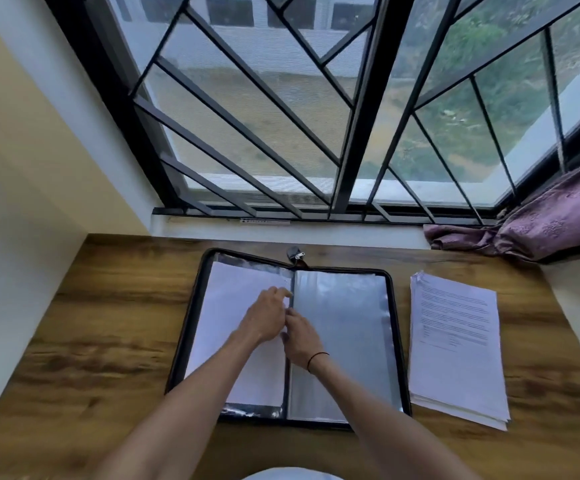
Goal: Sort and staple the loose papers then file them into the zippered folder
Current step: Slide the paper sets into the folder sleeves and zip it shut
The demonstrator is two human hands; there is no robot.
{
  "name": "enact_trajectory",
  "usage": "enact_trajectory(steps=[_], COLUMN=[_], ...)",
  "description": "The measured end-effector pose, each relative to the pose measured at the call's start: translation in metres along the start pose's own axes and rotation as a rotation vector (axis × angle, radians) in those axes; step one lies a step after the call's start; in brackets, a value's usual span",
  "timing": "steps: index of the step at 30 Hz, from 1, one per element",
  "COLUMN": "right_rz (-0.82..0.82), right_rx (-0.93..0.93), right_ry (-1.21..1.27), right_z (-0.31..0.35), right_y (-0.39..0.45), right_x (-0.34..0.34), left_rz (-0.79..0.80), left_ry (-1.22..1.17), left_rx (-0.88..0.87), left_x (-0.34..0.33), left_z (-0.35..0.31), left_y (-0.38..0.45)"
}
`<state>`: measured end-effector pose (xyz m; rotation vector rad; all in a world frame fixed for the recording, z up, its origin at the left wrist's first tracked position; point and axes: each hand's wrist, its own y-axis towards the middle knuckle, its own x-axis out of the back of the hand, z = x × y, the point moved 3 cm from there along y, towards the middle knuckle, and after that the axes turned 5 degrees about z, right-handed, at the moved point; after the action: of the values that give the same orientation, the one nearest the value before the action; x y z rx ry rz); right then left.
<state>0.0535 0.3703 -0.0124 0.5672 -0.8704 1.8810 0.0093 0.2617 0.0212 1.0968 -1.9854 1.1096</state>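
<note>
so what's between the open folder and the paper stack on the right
Nothing: in the head view only a bare strip of wooden desk separates the zippered folder from the paper stack. They lie side by side, not touching.

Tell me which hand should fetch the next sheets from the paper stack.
Right, probably. The paper stack lies to the right of the open folder, on the right hand's side. The left hand rests on the filed sheet in the left half.
</note>
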Motion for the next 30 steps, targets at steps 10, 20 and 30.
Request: enact_trajectory(steps=[10,20,30], right_rz=[-0.261,-0.497,-0.760], right_rx=[-0.173,-0.512,-0.805], right_ry=[0.182,0.055,-0.029], right_z=[-0.085,-0.145,-0.231], right_y=[-0.034,-0.069,-0.127], right_x=[0.053,0.105,0.163], left_rz=[0.279,0.241,0.278], left_ry=[0.510,0.466,0.465], left_rx=[-0.057,-0.189,-0.207], left_x=[-0.037,-0.072,-0.092], left_z=[-0.052,-0.093,-0.127], left_y=[0.030,0.039,0.048])
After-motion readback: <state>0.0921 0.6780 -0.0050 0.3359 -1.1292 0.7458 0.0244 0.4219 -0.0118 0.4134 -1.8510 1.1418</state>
